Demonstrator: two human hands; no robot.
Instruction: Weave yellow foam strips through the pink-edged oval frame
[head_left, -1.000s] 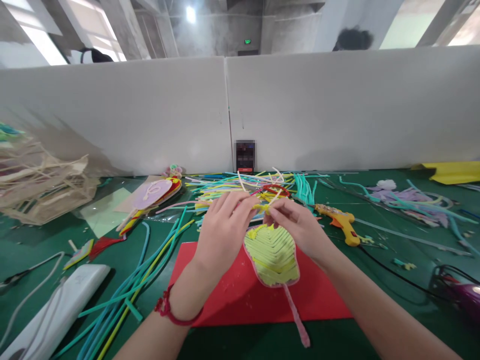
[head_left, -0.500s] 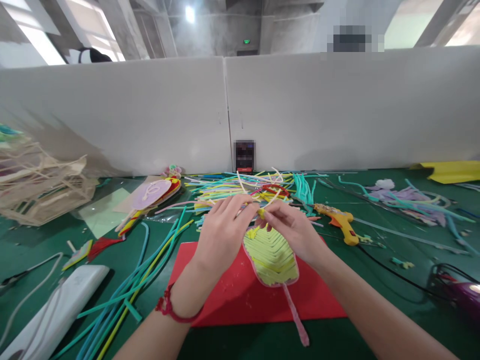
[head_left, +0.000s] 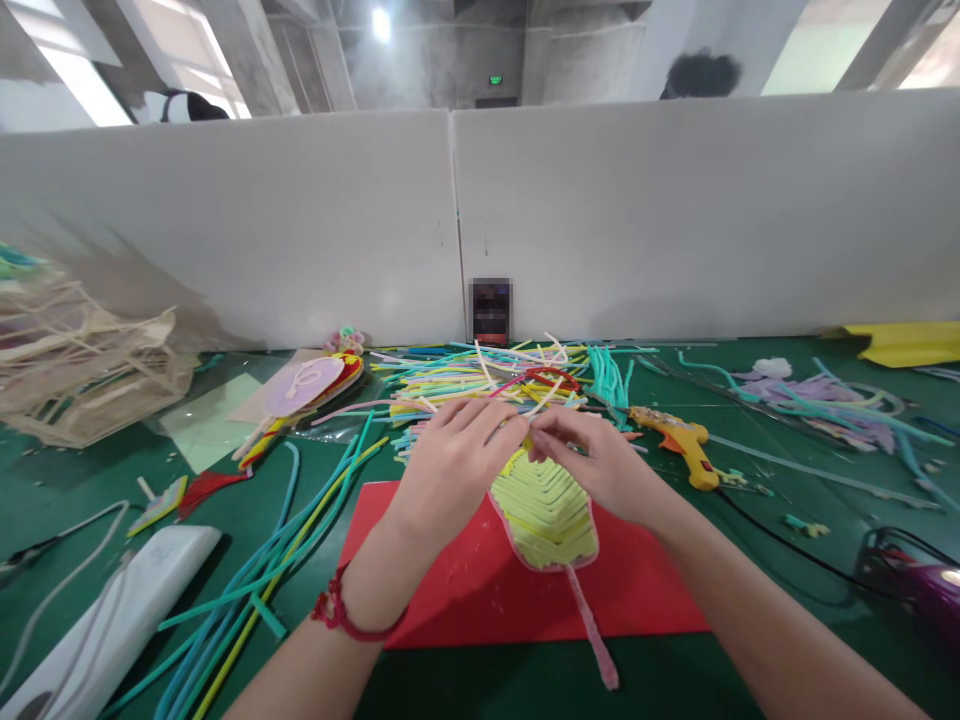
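My left hand (head_left: 459,455) and my right hand (head_left: 589,455) meet fingertip to fingertip above the top of a fan-shaped piece (head_left: 546,510). Both are closed in a pinch around a small yellow pipe cleaner piece, now almost wholly hidden by the fingers. Slanting rows of yellow-green pipe cleaner cover the fan, with a pink rim around them and a pink stick handle (head_left: 592,630) pointing toward me. Its upper end is hidden behind my hands. Under it lies a red sheet (head_left: 450,605).
Behind my hands lies a heap of coloured pipe cleaners (head_left: 450,372). A yellow hot glue gun (head_left: 686,447) rests at right, its black cord trailing. At left are long blue and green pipe cleaners (head_left: 259,590), a white power strip (head_left: 142,600) and a purple-topped fan (head_left: 304,388). A white partition (head_left: 300,230) stands behind.
My fingertips have closed in over the small yellow piece, which showed between them before. The right hand has turned slightly. The fan stays in place.
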